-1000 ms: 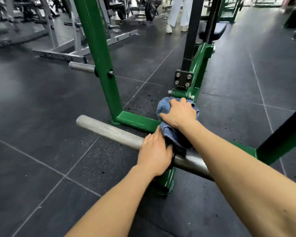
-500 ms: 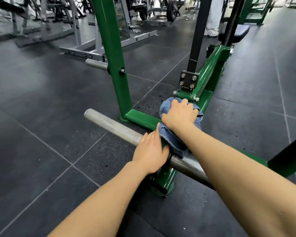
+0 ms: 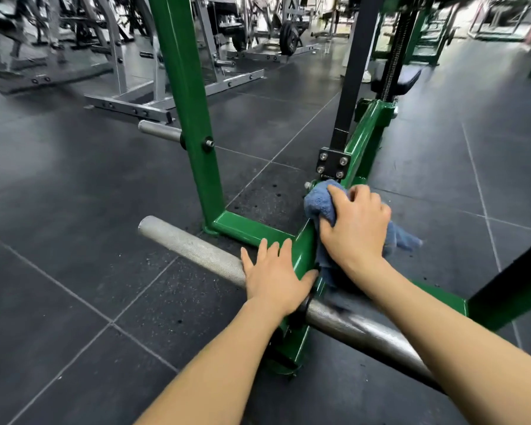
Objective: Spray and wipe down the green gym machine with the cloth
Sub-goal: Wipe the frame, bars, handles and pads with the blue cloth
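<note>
We look down on a dark rubber-tiled floor [image 3: 74,240] with grey racks [image 3: 129,96] blurred at the back. On it stands the green gym machine [image 3: 184,96], its upright post rising at centre-left and its low base rails crossing before us. A grey knurled steel bar [image 3: 190,246] runs through the base, slanting from left to lower right. Our left hand [image 3: 276,274] rests flat where bar meets green rail, fingers straight and holding nothing. Our right hand [image 3: 354,223] presses the blue cloth [image 3: 318,202] onto the base rail just below a black bolted plate [image 3: 331,164], fingers curled over the bunched cloth, a loose end trailing right.
</note>
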The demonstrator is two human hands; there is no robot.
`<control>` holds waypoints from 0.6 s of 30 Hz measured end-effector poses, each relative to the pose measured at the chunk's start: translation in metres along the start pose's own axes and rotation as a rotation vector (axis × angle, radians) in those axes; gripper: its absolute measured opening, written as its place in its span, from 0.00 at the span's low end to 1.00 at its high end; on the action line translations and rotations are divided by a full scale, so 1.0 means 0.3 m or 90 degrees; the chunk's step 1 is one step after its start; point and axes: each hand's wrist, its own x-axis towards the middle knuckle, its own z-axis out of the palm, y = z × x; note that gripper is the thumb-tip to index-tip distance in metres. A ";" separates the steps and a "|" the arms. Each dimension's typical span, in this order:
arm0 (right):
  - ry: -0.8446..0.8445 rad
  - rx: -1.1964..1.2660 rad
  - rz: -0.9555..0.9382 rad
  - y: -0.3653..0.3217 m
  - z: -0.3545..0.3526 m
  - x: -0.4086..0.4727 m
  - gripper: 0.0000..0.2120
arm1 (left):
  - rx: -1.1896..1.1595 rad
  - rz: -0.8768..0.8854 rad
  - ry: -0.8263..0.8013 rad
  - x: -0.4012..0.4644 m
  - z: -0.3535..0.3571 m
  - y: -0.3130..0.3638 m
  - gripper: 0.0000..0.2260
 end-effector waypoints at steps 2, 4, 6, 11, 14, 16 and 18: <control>-0.060 -0.048 -0.038 -0.023 0.031 0.031 0.21 | -0.001 0.001 0.004 0.004 0.005 0.005 0.35; -0.142 -0.091 -0.068 -0.055 0.047 0.050 0.22 | -0.015 -0.004 0.022 0.003 0.009 0.004 0.34; -0.176 -0.104 -0.042 -0.066 0.044 0.050 0.20 | -0.017 -0.009 0.026 0.000 0.009 0.005 0.33; -0.185 -0.080 0.032 -0.050 0.016 0.041 0.15 | -0.017 -0.008 0.034 -0.009 -0.004 0.008 0.31; -0.115 -0.139 -0.049 -0.073 0.012 0.080 0.13 | -0.026 -0.005 0.025 -0.009 -0.002 0.009 0.33; -0.113 -0.169 -0.065 -0.097 0.035 0.091 0.16 | -0.031 -0.006 0.029 -0.010 -0.002 0.009 0.33; -0.146 -0.191 -0.045 -0.108 0.057 0.090 0.19 | -0.032 -0.010 0.038 -0.010 -0.003 0.006 0.32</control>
